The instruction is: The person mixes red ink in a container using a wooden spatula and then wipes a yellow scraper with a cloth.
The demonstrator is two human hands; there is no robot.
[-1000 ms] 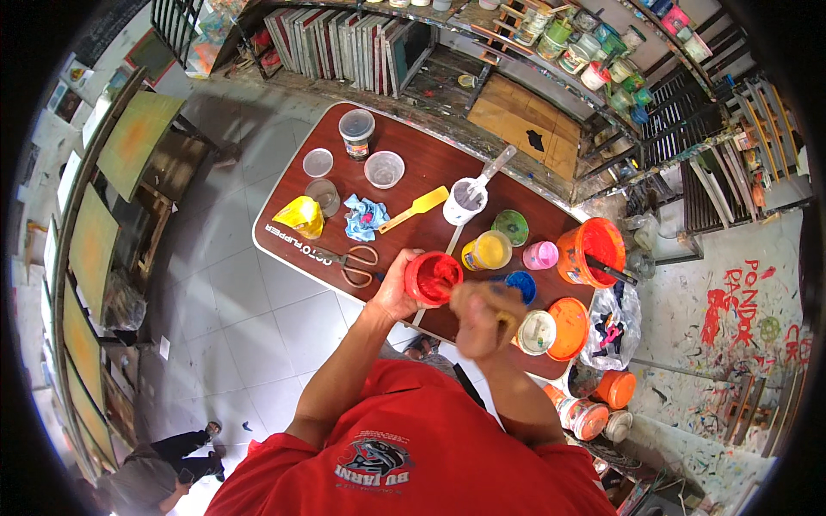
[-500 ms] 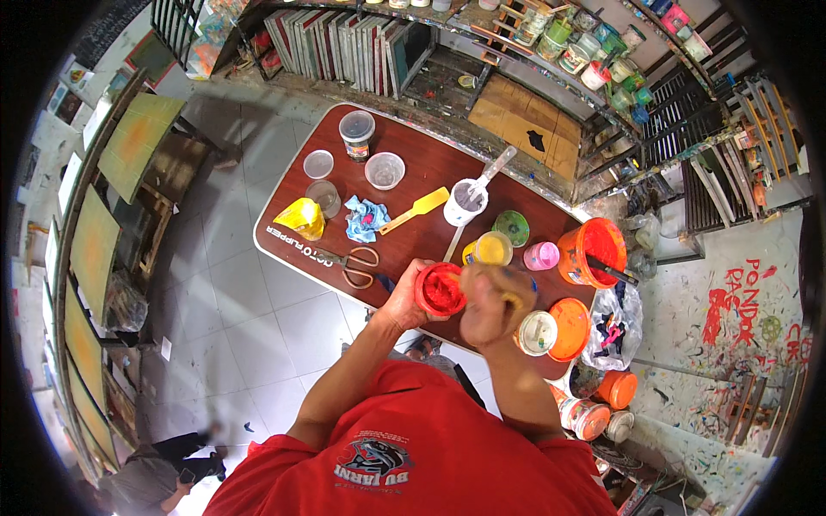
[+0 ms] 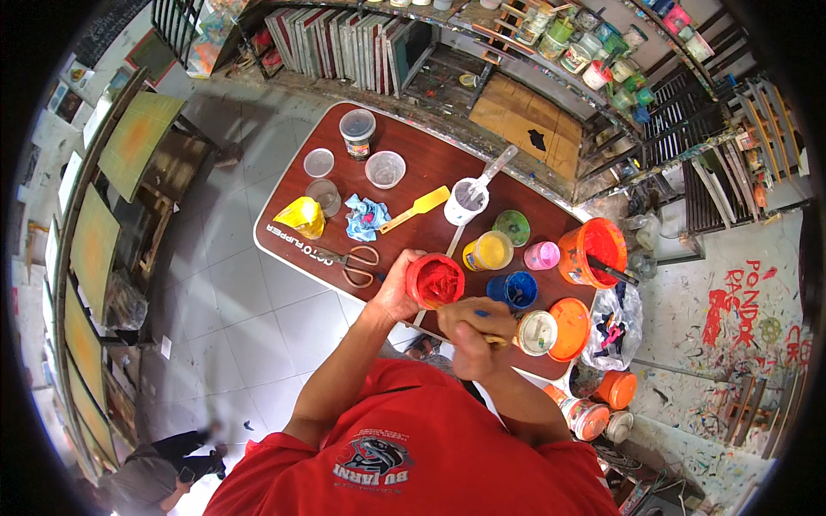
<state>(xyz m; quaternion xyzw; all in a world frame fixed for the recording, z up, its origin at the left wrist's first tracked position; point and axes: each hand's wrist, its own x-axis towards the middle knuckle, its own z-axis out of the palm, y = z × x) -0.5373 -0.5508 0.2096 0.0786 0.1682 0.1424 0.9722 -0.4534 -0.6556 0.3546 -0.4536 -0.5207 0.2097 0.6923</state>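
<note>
Stirring red paint in a small round red plastic tub point(image 3: 434, 280) held over the near edge of the dark red-brown table point(image 3: 413, 155).

Left hand point(image 3: 397, 288) wrapped tight round the tub's side at 9 o'clock; right hand point(image 3: 471, 331) closed round a thin stick at 5 o'clock, stick tip hard to see. Best to keep the tub level, grip firm, stir slow so nothing slops out. Close by: blue round pot point(image 3: 516, 289) at 3 o'clock, yellow pot point(image 3: 489, 251) at 1 o'clock, white-lidded pot point(image 3: 537, 332) just beside the right hand, orange-handled scissors point(image 3: 351, 262) at 9 o'clock. Easy to bump the blue pot and the white-lidded one.
</note>
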